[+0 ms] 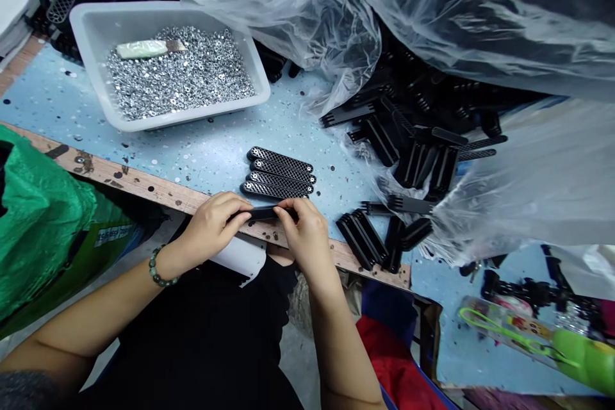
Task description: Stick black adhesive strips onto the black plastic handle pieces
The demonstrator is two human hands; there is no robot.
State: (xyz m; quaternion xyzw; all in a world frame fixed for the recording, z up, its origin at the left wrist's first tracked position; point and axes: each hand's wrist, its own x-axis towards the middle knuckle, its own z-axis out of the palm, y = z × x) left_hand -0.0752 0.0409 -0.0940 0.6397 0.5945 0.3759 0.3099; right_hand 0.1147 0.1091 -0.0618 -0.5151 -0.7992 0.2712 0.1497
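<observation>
text: none legible | label [113, 235] on green bag [43, 224], 8 o'clock: blurred (too small) | packet [509, 327], 4 o'clock: unreadable

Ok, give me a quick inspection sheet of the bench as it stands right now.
Surface: light blue speckled table with a worn wooden front edge and small specks scattered on it.
Job's things: black strip held at the table edge; four perforated strips side by side just behind it; white tray of silver nuts.
Clutter: loose black parts spilling from a clear plastic bag; small stack near the front edge.
Hands: left hand and right hand both pinch the black strip.
Cables: nothing seen.
Surroundings: green bag at left; red fabric below the table.
</observation>
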